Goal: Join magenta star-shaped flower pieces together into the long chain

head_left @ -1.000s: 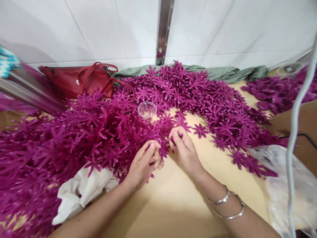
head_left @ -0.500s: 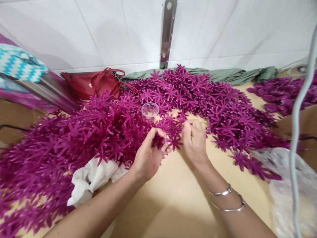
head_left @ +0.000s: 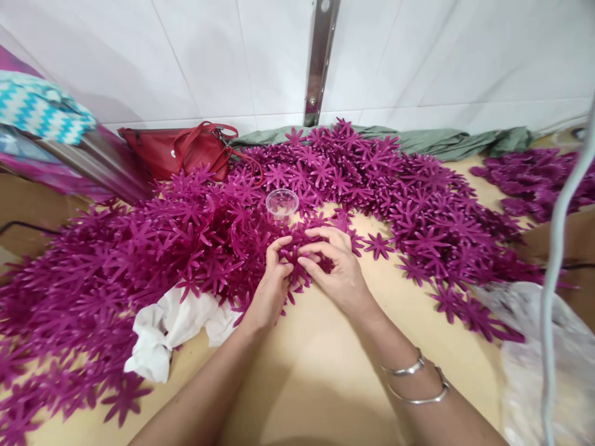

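A broad heap of magenta star-shaped flower pieces (head_left: 153,248) curves across the tan table (head_left: 316,371). My left hand (head_left: 272,288) and my right hand (head_left: 332,269) meet at the heap's inner edge. Both pinch the same small stack of flower pieces (head_left: 297,260) held between their fingertips. A small clear plastic cup (head_left: 281,204) stands just beyond the hands among the flowers. One loose flower piece (head_left: 377,245) lies on the table right of my right hand. Two silver bangles (head_left: 413,384) circle my right wrist.
A red handbag (head_left: 179,152) lies at the back against the white tiled wall, with green cloth (head_left: 441,139) along the wall. Crumpled white cloth (head_left: 171,328) sits left of my forearm. A clear plastic bag (head_left: 534,359) and a pale cable (head_left: 555,279) are at the right.
The hands were apart, each with its own pieces; now they have come together over one small stack. The view has shifted slightly.
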Available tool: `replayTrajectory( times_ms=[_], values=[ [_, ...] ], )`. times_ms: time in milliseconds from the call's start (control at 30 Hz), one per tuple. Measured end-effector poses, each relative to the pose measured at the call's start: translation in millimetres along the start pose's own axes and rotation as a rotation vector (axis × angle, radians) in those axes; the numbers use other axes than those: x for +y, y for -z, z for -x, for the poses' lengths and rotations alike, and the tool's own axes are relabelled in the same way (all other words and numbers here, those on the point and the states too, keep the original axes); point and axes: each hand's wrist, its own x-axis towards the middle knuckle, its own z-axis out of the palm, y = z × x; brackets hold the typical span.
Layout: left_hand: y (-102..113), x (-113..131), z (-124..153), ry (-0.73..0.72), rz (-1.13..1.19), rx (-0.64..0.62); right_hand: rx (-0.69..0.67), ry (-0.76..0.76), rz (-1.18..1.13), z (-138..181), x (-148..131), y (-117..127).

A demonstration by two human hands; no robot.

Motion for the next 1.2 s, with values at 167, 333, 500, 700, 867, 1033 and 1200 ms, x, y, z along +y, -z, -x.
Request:
replayTrajectory(
  times_ms=[167, 333, 500, 700, 867, 1033, 1200],
  values=[
    [2, -5, 1, -0.114, -0.041, -0.004, 0.185, -0.047, -0.072, 1, -2, -2],
    [-6, -3, 6, -0.103, -0.016, 0.070, 0.193, 0.137, 0.152, 5, -3, -1],
    [-7, -1, 11, -0.089, -0.073, 0.119, 0.161, 0.363, 0.439, 13, -7, -1],
    [-1, 2, 8, -0.124, -0.026, 0.123, -0.054, 0.393, 0.306, 12, -16, -7],
    [0, 4, 5, -0.177, -0.002, 0.196, 0.101, 0.252, 0.141, 9, -17, -8],
    [-2, 4, 4, -0.124, 0.017, 0.176, 0.146, 0.054, 0.077, 7, -15, -8],
    [-1, 2, 4, -0.104, -0.001, 0.167, 0.111, -0.085, -0.094, 8, -10, -8]
  ],
)
